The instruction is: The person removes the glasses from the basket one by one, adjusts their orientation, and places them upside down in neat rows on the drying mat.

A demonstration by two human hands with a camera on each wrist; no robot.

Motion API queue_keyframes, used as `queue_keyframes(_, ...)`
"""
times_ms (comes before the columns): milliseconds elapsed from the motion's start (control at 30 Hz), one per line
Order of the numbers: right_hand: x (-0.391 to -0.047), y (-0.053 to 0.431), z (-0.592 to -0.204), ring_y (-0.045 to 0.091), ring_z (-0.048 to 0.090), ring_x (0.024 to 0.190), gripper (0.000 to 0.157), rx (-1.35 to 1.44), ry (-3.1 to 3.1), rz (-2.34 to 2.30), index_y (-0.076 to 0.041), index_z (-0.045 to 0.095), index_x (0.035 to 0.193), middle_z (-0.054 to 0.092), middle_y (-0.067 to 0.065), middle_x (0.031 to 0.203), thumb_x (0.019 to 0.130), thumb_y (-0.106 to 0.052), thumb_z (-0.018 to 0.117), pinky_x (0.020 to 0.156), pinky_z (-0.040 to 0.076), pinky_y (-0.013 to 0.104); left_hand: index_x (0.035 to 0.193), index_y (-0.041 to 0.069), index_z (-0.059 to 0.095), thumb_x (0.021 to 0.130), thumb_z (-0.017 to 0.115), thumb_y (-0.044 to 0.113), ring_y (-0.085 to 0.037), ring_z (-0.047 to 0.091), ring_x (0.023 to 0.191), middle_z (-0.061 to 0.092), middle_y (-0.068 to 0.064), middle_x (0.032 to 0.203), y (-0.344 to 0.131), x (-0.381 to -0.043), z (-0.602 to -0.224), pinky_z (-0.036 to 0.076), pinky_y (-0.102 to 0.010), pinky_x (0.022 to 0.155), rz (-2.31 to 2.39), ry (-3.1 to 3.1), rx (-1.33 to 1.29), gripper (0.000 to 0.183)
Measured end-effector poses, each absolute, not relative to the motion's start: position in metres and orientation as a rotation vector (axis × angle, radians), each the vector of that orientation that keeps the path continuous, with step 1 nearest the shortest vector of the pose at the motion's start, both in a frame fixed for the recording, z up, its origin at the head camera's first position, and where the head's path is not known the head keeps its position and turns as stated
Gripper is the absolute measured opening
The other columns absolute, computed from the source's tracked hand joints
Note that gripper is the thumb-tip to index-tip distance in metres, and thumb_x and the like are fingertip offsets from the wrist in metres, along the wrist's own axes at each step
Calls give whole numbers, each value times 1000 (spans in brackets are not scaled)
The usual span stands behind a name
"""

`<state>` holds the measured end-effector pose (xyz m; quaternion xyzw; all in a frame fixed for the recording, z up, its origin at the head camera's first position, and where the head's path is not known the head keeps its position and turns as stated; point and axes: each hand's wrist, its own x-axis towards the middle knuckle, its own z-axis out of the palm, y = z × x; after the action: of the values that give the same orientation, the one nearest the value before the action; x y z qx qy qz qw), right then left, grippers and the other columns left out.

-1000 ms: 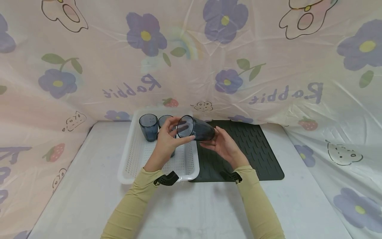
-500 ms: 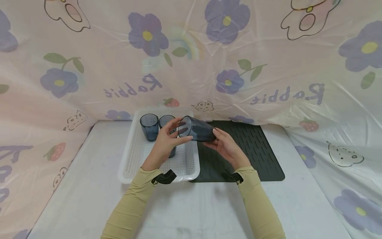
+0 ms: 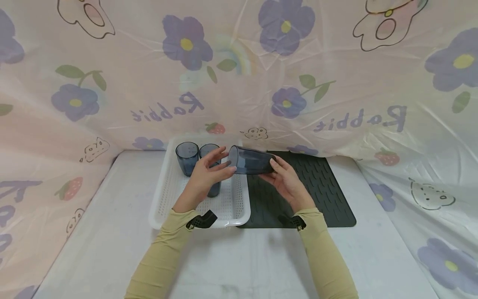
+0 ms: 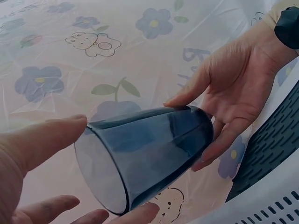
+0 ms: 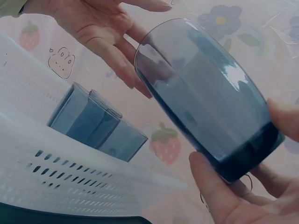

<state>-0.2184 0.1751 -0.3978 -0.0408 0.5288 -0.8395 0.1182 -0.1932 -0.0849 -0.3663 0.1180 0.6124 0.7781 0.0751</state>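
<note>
A blue tinted drinking glass (image 3: 254, 161) is held sideways in the air above the seam between a white basket (image 3: 162, 199) and a dark mat, its mouth towards the left. My right hand (image 3: 289, 182) grips its base between thumb and fingers. My left hand (image 3: 203, 176) is beside the mouth with fingers spread; in the left wrist view its thumb (image 4: 56, 137) reaches the rim of the glass (image 4: 149, 135), the other fingers below it. More blue glasses (image 3: 186, 160) stand upright in the basket, partly hidden behind the left hand.
The dark ribbed mat (image 3: 313, 195) lies right of the basket on a white table (image 3: 254, 261). Behind and at both sides hangs a printed plastic sheet (image 3: 239, 95) with flowers and rabbits.
The glass has shifted slightly right with my right hand and turned more level. My left hand has drawn back a little to the left, its fingers loosening from the rim.
</note>
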Motion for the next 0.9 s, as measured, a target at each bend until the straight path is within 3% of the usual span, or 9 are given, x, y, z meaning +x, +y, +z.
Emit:
queue_keyframes(133,-219,178,-398,22,64,96,38,-94,1490,-2511,-8,46,132,58,9,113,98,-20,58,92,51,39,145,13,41,85,70,-2,-31,48,126,43,-13,142,-88,-193,-364,52,-40,91,2375,1736,340,68)
queue_keyframes(400,-220,187,-399,20,66,94,28,-120,1396,-2629,-11,54,120,63,5,108,94,-16,63,88,53,37,142,14,45,88,69,6,-25,54,121,47,-17,139,-101,-191,-358,47,-37,98,2331,1877,399,60)
queue_keyframes(900,-218,196,-399,17,64,79,4,-106,1365,-2712,-12,63,96,66,0,87,96,-10,59,78,55,32,143,8,43,89,68,9,-21,57,114,48,-18,139,-134,-196,-353,48,-35,96,2342,1956,393,59)
